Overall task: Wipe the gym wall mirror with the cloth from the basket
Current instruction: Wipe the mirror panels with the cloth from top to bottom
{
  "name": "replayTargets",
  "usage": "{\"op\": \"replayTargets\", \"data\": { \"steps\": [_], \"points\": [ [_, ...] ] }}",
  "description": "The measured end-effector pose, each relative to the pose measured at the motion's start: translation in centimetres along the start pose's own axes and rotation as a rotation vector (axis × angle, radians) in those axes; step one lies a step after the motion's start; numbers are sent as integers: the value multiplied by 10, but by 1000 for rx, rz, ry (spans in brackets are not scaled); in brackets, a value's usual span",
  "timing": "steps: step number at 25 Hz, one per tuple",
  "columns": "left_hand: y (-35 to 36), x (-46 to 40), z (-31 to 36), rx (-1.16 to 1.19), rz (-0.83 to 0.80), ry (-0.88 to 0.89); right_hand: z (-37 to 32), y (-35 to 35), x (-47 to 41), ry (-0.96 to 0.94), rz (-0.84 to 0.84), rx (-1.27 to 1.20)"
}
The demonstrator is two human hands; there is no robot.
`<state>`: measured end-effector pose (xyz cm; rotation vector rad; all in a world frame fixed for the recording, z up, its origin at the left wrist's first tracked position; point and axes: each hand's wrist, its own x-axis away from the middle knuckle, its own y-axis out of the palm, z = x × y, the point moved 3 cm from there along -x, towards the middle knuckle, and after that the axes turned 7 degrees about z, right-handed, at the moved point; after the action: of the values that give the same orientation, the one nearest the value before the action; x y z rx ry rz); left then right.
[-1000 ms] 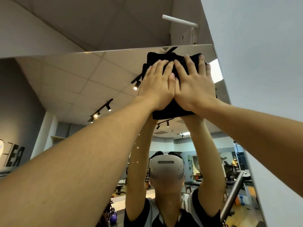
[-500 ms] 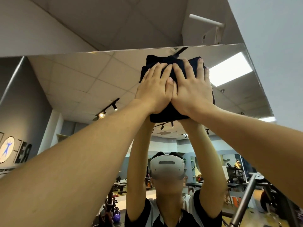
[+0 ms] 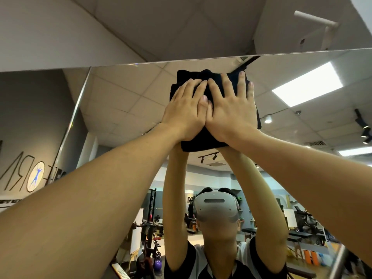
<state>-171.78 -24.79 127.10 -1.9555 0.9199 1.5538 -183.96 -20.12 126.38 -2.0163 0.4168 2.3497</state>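
Both arms are stretched up overhead toward the mirror [image 3: 124,109], and a folded black cloth [image 3: 203,141] sits flat against the glass just under the mirror's top edge, at about twelve o'clock from the person's head. The left hand [image 3: 186,109] lies on the cloth with its fingers straight and close together, pressing it to the glass; the right hand [image 3: 231,111] lies just beside it, at its three o'clock, fingers straight and a little spread, pressing the same cloth. The two thumbs touch along the middle, so the hands form one flat pad. Dark fabric shows above the fingertips at twelve o'clock and below the heels of the palms at six o'clock. In the glass the person's reflection stands with arms raised, a pale grey headset [image 3: 215,208] over the eyes and a black and white shirt below. Reflected ceiling tiles fill the upper glass, with a bright light panel [image 3: 308,85] at three o'clock from the cloth. Gym machines and a purple kettlebell [image 3: 158,265] show low in the reflection, toward seven o'clock.
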Motion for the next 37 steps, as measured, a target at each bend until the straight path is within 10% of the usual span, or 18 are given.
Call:
{"op": "replayTargets", "data": {
  "steps": [37],
  "points": [
    [-128, 104, -258, -99, 58, -130, -286, 52, 1, -138, -49, -204]
  ]
}}
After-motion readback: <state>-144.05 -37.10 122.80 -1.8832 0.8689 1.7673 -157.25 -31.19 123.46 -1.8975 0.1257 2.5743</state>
